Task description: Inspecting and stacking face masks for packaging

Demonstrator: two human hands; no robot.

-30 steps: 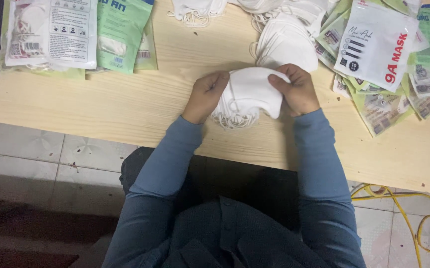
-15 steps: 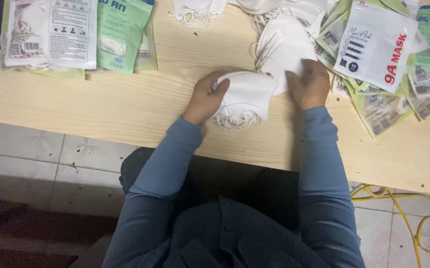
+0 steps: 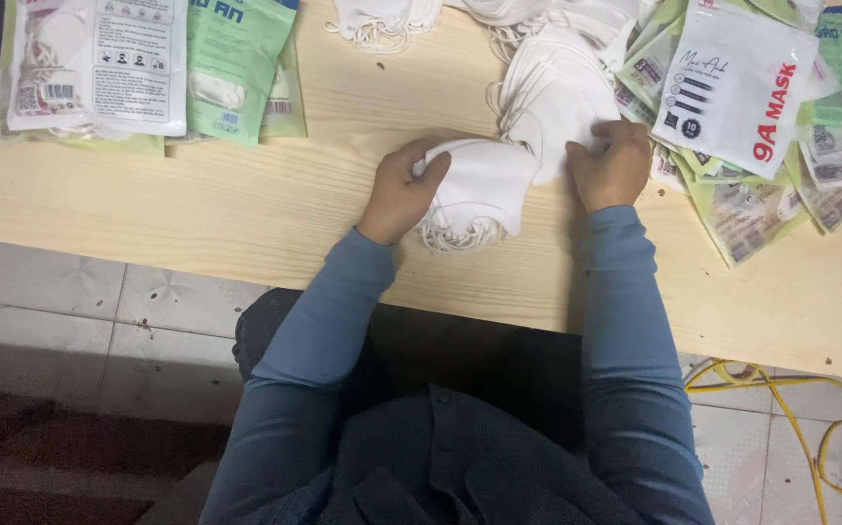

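The left hand (image 3: 403, 190) curls around the left end of a small stack of white face masks (image 3: 477, 190) that rests on the pale wooden table (image 3: 246, 209), fingers wrapped over the top edge and thumb tucked beneath, so the bundle is clamped rather than loosely touched. Its loose ear loops spill out toward the near edge of the table just below the stack. The right hand (image 3: 615, 165) sits just to the right, knuckles up, fingers bent and pinching the near edge of a larger pile of white masks (image 3: 552, 92) that fans away toward the far side. Both forearms, in blue sleeves, rise from the near edge and angle slightly inward, wrists close together. To the far left lie sealed mask packets (image 3: 95, 63) in white and green. To the right, a heap of green and white packets (image 3: 761, 117) overlaps. A yellow cable (image 3: 800, 408) loops on the tiled floor at near right.
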